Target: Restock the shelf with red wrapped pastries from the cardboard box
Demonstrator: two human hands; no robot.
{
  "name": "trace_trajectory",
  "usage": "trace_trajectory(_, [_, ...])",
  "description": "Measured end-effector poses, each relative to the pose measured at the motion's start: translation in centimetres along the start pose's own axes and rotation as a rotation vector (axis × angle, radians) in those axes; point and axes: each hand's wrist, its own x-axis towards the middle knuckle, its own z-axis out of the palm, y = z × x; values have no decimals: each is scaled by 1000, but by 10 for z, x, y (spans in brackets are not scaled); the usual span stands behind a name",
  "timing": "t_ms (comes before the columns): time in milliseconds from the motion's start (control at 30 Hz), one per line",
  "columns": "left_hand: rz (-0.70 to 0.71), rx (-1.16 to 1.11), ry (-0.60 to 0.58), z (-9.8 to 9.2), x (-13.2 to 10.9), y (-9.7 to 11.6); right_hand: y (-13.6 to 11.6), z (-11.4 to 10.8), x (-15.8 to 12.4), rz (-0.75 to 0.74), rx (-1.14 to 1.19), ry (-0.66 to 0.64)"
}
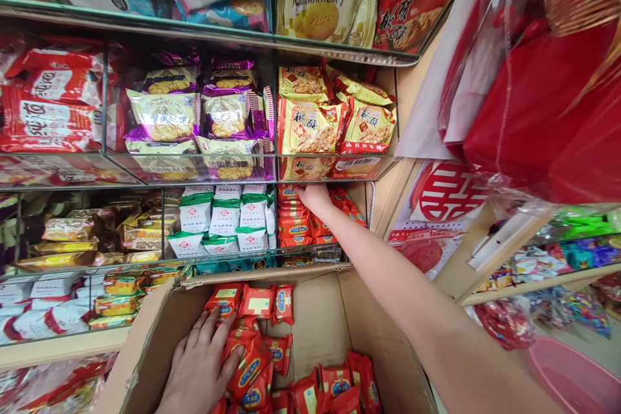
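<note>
Several small red snack packets (252, 362) with blue and yellow labels lie loose in an open cardboard box (315, 317). My left hand (204, 356) rests over the packets on the box's left side, its fingers spread and touching them. My right arm reaches across the box into a shelf bin. There my right hand (314, 197) is among matching red packets (294, 223) stacked in rows. Its fingers are hidden behind the shelf edge and the packets, so I cannot see whether it holds one.
Green-and-white packets (224, 217) fill the bin left of the red ones. Above are yellow-and-red biscuit packs (313, 126) and purple-edged biscuit packs (165, 116) behind a clear shelf lip. Red wrapped goods (543, 110) hang at right. A pink basin (572, 375) stands low right.
</note>
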Motion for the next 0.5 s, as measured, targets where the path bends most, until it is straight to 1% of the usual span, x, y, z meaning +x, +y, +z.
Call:
trace_trajectory(167, [5, -9, 8, 1, -1, -1, -8, -10, -9, 20, -68, -32])
trace_trajectory(300, [8, -24, 17, 1, -2, -2, -10, -9, -11, -8, -157, -89])
trace_trajectory(400, [11, -32, 14, 1, -2, -2, -10, -10, -10, -20, -186, -82])
trace_trajectory(467, [12, -34, 5, 0, -2, -3, -12, -15, -19, -16, -194, -71])
trace_trajectory(500, [13, -35, -1, 0, -2, -3, -15, -19, -28, -19, -191, -54])
